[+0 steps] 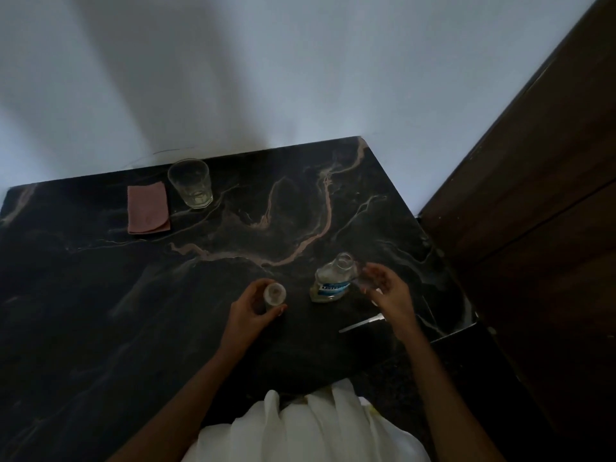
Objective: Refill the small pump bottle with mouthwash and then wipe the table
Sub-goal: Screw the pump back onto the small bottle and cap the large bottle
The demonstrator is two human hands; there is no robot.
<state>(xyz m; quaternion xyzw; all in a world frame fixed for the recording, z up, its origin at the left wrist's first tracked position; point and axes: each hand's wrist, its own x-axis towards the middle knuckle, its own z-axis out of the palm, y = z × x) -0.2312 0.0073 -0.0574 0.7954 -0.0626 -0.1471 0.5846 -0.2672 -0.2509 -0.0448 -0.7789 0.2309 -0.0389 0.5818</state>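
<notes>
Fingers of the left hand curl round the small pump bottle, thumb on its near side. They hold it upright on the table, just left of the mouthwash bottle. That grip looks meant to steady a light, narrow bottle so it will not tip while it is filled.

In the head view, the only one, the right hand hovers just right of the mouthwash bottle with its fingers loosely bent and spread. Blur hides whether they touch the bottle or pinch something small, so I cannot tell. It seems placed to take hold of the big bottle for the pour.

Both bottles stand with open mouths. The pump head with its tube lies flat on the table just nearer than the mouthwash bottle, partly under the right wrist, probably set aside within reach for refitting. The mouthwash bottle holds only a shallow layer of pale liquid near its base. I cannot make out any liquid in the small bottle.

Far left of the mouthwash bottle and further back, a clear glass stands beside a folded pink cloth. What the glass holds is unclear. The cloth lies well away from any spill, likely kept for wiping.
</notes>
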